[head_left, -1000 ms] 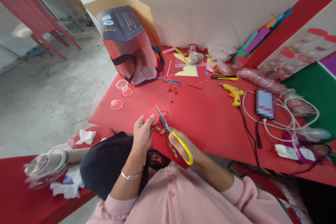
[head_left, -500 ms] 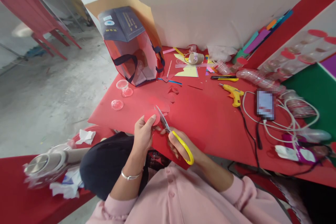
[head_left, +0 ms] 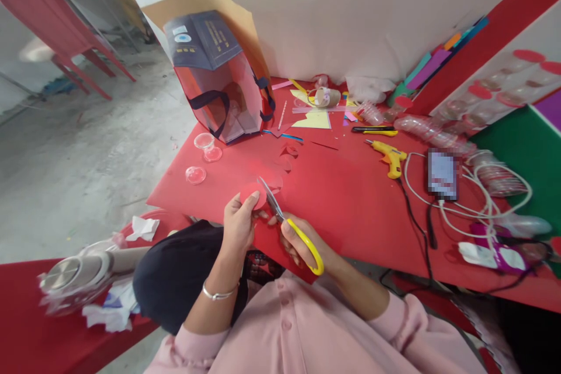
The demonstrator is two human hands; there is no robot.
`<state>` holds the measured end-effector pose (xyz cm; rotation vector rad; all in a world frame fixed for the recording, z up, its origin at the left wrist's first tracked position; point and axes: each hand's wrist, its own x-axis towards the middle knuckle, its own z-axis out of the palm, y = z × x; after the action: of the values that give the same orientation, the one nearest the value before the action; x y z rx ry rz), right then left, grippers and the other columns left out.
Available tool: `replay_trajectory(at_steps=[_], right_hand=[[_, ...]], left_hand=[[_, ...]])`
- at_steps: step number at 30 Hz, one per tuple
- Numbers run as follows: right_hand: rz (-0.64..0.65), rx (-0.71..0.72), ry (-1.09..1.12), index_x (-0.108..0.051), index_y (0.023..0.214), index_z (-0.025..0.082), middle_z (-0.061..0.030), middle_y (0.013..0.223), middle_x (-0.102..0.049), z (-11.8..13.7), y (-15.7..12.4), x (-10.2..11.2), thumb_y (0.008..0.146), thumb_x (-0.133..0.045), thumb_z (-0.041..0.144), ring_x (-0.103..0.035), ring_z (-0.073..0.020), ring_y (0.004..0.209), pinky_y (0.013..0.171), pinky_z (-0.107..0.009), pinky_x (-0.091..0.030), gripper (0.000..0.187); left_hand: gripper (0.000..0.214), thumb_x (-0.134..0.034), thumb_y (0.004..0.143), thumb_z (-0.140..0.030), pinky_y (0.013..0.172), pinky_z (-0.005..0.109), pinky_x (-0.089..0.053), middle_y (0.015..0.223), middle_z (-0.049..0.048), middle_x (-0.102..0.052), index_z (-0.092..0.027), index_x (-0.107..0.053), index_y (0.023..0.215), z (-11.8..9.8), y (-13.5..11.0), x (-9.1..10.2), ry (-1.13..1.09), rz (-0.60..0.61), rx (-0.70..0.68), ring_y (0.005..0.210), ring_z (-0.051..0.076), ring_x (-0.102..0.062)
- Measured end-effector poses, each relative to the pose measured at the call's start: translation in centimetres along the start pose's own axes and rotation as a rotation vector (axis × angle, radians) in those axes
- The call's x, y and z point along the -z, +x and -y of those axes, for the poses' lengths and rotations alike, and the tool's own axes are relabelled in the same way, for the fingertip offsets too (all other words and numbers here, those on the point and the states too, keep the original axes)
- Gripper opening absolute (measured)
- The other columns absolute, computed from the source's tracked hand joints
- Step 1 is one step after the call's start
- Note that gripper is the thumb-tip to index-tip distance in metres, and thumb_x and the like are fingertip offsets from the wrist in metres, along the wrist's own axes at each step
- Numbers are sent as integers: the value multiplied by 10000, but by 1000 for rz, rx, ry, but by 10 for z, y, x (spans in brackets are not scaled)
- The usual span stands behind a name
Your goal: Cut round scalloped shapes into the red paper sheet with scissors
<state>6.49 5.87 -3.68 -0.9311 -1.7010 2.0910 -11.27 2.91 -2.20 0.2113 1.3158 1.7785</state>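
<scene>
Between thumb and fingers, my left hand [head_left: 240, 216] pinches a red paper circle [head_left: 256, 197] just above the table's front edge. My right hand [head_left: 302, 238] is wrapped round the yellow handles of a pair of scissors [head_left: 307, 239]. Their blades point up and left, right beside the circle's edge, and look nearly closed. Red paper scraps [head_left: 288, 155] lie on the red table a little beyond the blades. Some fingers of both hands are hidden under the circle and the scissors.
A gift bag [head_left: 219, 70] stands at the back left, near small clear plastic cups [head_left: 196, 175]. To the right lie a yellow glue gun [head_left: 389, 158], a utility knife [head_left: 374, 130], and a phone [head_left: 443, 172] with white cables. A steel bottle [head_left: 74, 274] lies on the left.
The red circle has turned slightly in my left hand and more of its face shows. Both hands and the scissors stay almost in the same place.
</scene>
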Motion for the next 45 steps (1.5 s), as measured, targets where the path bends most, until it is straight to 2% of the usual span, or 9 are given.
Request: replay_trajectory(at_steps=[9,19,24,31,38,45], right_hand=[[-7,-19,20,-642,1251,192,116,604,-445,0,0,-1,995,-487,990,-386,-94,396,372,-216,-385,852],[-3,-44,29,-646,1281,173,122,604,-435,2,-1,0,987,-484,998,-367,-82,378,358,-204,-368,890],[19,-1,19,-631,1272,199,111,621,-445,-3,0,1,1007,-455,989,-398,-101,404,368,-214,-373,852],[40,55,-12,-637,1324,208,92,652,-466,-4,2,4,1047,-441,951,-433,-119,453,420,-237,-393,816],[10,31,-37,-633,1284,191,96,616,-463,-1,1,3,1011,-424,996,-431,-124,442,441,-257,-390,876],[-1,13,-15,-629,1248,198,101,602,-453,-1,2,2,1015,-449,984,-405,-121,424,411,-255,-389,839]], left_hand=[[461,-1058,611,-438,448,236,-555,669,8,-736,-148,-734,766,2,1,1,-14,-6,-1,445,116,-627],[508,-1052,617,-500,396,201,-470,635,1,-706,-160,-715,788,-4,-2,-1,37,-28,13,440,113,-606],[493,-1043,629,-495,407,205,-474,645,2,-711,-161,-727,806,-2,0,1,39,-41,4,446,115,-608],[415,-1024,651,-436,454,218,-504,660,7,-715,-150,-745,766,-4,-2,1,68,12,-26,455,102,-590],[408,-1019,671,-438,468,213,-489,664,4,-709,-162,-735,771,-1,0,4,79,18,-25,468,100,-587],[418,-1027,656,-444,462,218,-501,669,11,-718,-159,-743,770,-1,2,4,75,10,-24,465,102,-592]])
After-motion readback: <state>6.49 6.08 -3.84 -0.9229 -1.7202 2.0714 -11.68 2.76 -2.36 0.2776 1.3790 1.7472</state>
